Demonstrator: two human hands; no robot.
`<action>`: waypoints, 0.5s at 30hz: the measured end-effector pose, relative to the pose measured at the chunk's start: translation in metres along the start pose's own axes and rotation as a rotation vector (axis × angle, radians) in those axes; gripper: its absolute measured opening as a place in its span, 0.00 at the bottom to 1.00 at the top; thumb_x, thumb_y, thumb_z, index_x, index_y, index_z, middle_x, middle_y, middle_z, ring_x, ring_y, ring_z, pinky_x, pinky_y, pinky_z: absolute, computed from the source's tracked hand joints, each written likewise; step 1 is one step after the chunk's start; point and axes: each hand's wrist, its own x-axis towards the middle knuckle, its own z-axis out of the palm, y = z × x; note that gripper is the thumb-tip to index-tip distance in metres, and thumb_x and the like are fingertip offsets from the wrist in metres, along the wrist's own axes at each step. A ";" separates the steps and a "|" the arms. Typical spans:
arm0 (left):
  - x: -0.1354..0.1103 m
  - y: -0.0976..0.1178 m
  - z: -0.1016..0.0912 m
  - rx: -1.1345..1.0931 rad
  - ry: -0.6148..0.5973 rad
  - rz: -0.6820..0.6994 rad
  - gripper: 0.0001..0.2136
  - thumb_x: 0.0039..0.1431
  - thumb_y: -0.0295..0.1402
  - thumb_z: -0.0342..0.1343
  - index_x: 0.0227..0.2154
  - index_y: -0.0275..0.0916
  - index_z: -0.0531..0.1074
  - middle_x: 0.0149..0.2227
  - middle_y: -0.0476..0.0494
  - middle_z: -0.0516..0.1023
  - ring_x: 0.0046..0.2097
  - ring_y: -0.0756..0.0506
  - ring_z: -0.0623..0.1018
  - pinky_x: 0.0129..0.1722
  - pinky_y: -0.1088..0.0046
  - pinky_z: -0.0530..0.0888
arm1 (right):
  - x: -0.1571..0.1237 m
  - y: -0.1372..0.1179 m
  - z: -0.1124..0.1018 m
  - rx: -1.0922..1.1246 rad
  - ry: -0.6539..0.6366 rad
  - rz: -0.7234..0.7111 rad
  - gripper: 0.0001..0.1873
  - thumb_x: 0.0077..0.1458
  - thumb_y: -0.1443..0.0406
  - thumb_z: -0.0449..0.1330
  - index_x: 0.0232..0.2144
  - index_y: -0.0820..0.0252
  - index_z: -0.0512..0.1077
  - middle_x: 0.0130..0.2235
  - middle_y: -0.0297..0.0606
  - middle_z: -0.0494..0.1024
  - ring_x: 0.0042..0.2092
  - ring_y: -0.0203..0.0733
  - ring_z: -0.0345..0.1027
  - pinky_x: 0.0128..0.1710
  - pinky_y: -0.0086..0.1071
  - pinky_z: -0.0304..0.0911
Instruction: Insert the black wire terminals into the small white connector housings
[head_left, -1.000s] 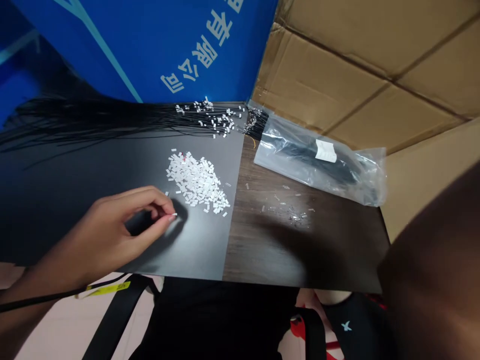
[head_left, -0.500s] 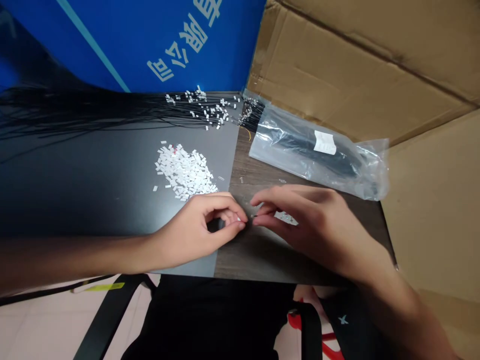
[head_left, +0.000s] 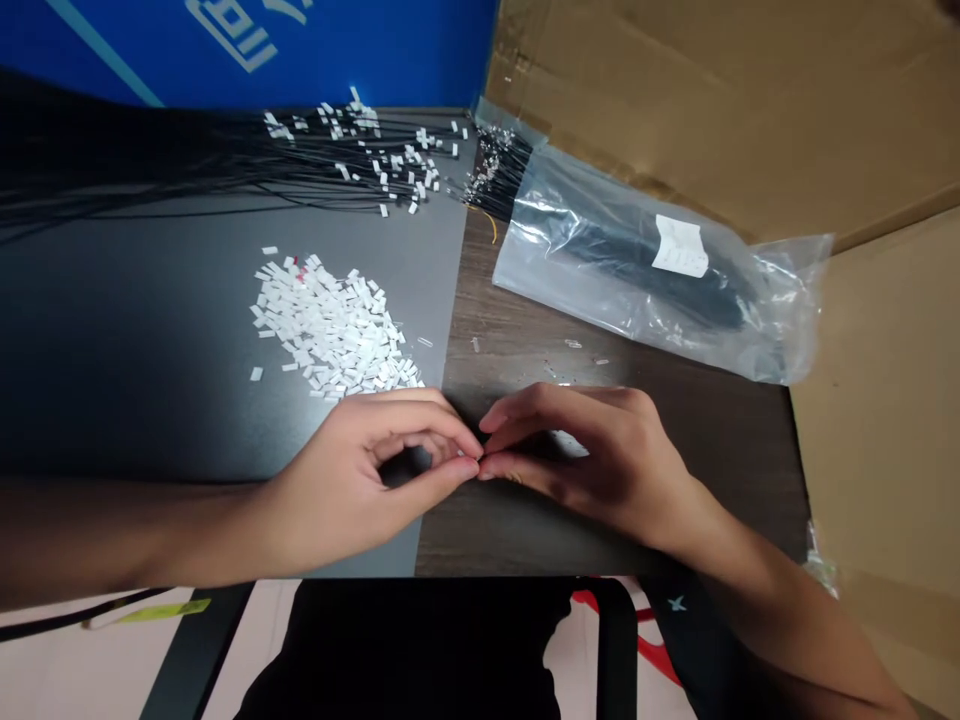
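My left hand (head_left: 352, 480) is closed in a pinch above the table's front part, thumb against forefinger. A sliver of something white shows at its fingertips, mostly hidden. Facing it, my right hand (head_left: 615, 450) also pinches, its fingertips meeting those of the left; whatever they hold is too small to make out. Just beyond the left hand lies a heap of small white plastic connector housings (head_left: 330, 320), with a bit of red among them. Tiny clear and metallic bits (head_left: 573, 344) are scattered beyond the right hand, and a pale patch shows beneath its fingers.
Black wires (head_left: 225, 160) with white ends stretch along the back left. A clear plastic bag (head_left: 615, 240) of black wires lies at the back right, a white label (head_left: 681, 246) on it. A blue panel (head_left: 375, 50) and cardboard (head_left: 712, 110) border the table.
My right fingertips have come left to meet the left ones, closing the small gap between the hands. The view has shifted, so the table's contents sit higher in it.
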 end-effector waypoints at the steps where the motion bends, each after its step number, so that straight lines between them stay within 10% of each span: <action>1: 0.000 0.000 0.000 0.012 -0.001 0.007 0.05 0.69 0.27 0.69 0.38 0.41 0.90 0.37 0.46 0.89 0.36 0.50 0.89 0.37 0.82 0.84 | -0.001 -0.001 0.001 -0.031 0.007 0.001 0.07 0.74 0.64 0.78 0.49 0.54 0.84 0.42 0.33 0.94 0.42 0.40 0.92 0.45 0.29 0.82; 15: -0.004 0.002 0.000 0.037 0.086 0.096 0.07 0.68 0.22 0.69 0.38 0.42 0.89 0.38 0.46 0.89 0.37 0.48 0.88 0.38 0.77 0.84 | -0.004 -0.013 0.013 -0.043 0.109 0.109 0.02 0.73 0.65 0.75 0.45 0.52 0.86 0.41 0.34 0.93 0.40 0.43 0.88 0.45 0.36 0.82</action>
